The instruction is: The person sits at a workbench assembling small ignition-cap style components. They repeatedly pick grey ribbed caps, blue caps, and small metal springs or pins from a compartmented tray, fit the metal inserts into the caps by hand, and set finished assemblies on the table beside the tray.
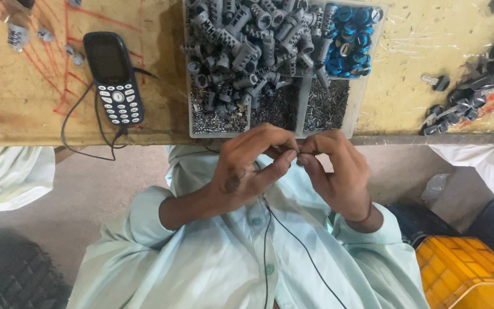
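**Two hands meeting at the table edge, below a parts tray.**

From largest to smallest: we see the table (41,109), then the compartmented tray (357,109) at 12 o'clock from the hands, heaped with grey sleeves (247,46), blue rings (353,34) and fine pins (327,109). Our left hand (247,169) and right hand (338,171) are curled, fingertips pinched together at one point; between them sits a small part (298,152), too tiny to identify, its long axis unreadable. It lies at 3 o'clock from the left hand, 9 o'clock from the right, equally near both. A phone (114,77) lies at 10 o'clock.
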Motion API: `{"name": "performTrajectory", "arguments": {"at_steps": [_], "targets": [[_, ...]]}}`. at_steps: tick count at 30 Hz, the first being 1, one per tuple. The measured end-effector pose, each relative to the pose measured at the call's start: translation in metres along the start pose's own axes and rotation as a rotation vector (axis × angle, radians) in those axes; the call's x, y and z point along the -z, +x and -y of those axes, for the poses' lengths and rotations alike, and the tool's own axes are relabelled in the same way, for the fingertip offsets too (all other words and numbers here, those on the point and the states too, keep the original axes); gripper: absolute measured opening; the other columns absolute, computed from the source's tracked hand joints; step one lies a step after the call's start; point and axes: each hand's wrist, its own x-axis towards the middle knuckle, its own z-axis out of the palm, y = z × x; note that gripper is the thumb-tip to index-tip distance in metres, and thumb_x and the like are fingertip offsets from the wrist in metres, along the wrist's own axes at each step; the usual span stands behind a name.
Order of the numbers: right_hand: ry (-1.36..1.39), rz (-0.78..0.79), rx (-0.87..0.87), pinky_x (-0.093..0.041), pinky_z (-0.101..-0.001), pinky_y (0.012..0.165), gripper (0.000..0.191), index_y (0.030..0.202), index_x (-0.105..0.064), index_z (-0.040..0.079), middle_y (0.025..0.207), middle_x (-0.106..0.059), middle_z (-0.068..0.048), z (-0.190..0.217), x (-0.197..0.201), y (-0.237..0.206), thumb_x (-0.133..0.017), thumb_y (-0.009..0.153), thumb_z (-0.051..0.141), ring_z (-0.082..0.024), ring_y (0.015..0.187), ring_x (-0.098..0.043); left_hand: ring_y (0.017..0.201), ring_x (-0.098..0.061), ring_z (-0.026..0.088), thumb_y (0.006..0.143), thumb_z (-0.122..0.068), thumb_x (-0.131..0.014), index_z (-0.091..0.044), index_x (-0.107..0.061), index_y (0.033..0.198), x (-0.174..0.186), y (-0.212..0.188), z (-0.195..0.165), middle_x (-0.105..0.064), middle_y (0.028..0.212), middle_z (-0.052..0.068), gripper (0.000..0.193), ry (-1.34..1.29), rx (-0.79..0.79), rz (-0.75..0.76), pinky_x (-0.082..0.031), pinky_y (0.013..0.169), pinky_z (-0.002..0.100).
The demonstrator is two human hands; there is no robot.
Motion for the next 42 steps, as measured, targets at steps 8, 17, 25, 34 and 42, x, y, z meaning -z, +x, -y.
{"name": "performTrajectory", "arguments": {"at_steps": [8,17,25,34,42], "targets": [[0.172,-0.021,0.309,-0.058,-0.0345,0.073,0.029,0.112,-0.066,0.002,0.099,-0.070,-0.011,-0.023,-0.012,0.000,-0.077,0.086,-0.008,-0.026,0.085,-0.072,0.079,-0.064,0.005,0.094,-0.012,-0.069,0.001,-0.070,0.108,0.018,0.003,0.008,-0.072,0.090,0.002,0.020,-0.300,0.327,0.193,-0.055,0.071,0.022],[-0.363,-0.175,-0.064,-0.052,-0.0327,0.072,0.024,0.113,-0.066,-0.003,0.105,-0.063,-0.020,-0.007,0.005,0.062,-0.078,0.094,-0.010,-0.025,0.086,-0.063,0.074,-0.063,0.007,0.096,-0.015,-0.067,-0.001,-0.066,0.104,0.008,0.005,0.012,-0.069,0.090,0.004,0.016,-0.536,0.448,0.168,-0.056,0.066,0.023],[0.355,0.046,-0.099,-0.058,-0.0301,0.083,0.037,0.116,-0.066,0.003,0.109,-0.067,-0.012,-0.015,0.006,0.006,-0.075,0.083,-0.012,-0.021,0.097,-0.070,0.068,-0.060,0.008,0.096,-0.011,-0.074,0.000,-0.066,0.096,0.008,0.011,0.010,-0.065,0.085,0.003,0.014,-0.644,0.416,0.140,-0.050,0.061,0.023],[0.138,-0.036,0.064,-0.060,-0.0298,0.088,0.037,0.111,-0.070,0.004,0.114,-0.068,-0.012,-0.003,-0.001,0.011,-0.076,0.082,-0.017,-0.023,0.102,-0.073,0.072,-0.059,-0.001,0.088,-0.017,-0.078,-0.004,-0.071,0.091,0.011,0.008,-0.016,-0.069,0.081,-0.003,0.016,-0.202,0.409,0.011,-0.050,0.064,0.018],[0.065,-0.066,0.087,-0.061,-0.0324,0.093,0.033,0.112,-0.071,0.004,0.117,-0.071,-0.012,0.001,0.001,0.012,-0.080,0.085,-0.013,-0.023,0.108,-0.074,0.074,-0.058,-0.001,0.090,-0.015,-0.078,-0.002,-0.070,0.093,0.014,0.006,-0.020,-0.069,0.083,-0.004,0.015,-0.281,0.402,0.018,-0.048,0.065,0.018]]}}
